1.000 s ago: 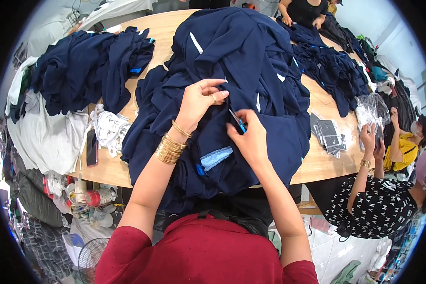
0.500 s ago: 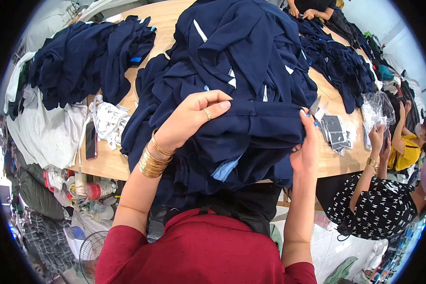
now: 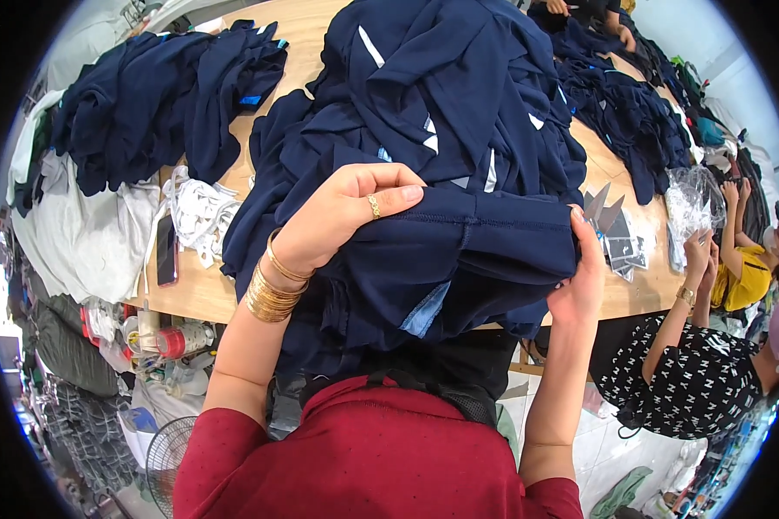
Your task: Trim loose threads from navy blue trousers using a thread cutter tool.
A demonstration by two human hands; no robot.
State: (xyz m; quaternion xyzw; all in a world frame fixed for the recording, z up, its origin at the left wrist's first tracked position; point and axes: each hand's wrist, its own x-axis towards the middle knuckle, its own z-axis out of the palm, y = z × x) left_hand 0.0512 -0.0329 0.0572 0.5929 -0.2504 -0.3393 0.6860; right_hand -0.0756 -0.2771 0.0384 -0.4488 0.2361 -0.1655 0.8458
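A dark navy garment (image 3: 398,277) is stretched between my two hands at the near edge of a large navy cloth heap. My left hand (image 3: 355,212), with a gold ring and bracelets, pinches its seamed band between thumb and fingers. At the band's other end, my right hand (image 3: 580,285) grips the cloth, thumb on top. A seam crosses the band midway, and a light blue patch (image 3: 426,310) shows below it. Pointed scissor blades (image 3: 599,206) stick up just beyond my right fingers; their handles are hidden, so I cannot tell whether that hand holds them too.
The navy heap (image 3: 441,95) covers the middle of the wooden table (image 3: 195,298). More navy garments (image 3: 138,112) lie at left, near white strips (image 3: 201,212) and a phone (image 3: 166,251). Dark cards (image 3: 625,251) lie at right. A person (image 3: 666,372) there handles clear plastic (image 3: 694,203).
My right hand has moved to the right, drawing the band wider and tauter. The scissor blades have shifted right along with it and look more spread. My left hand has hardly moved.
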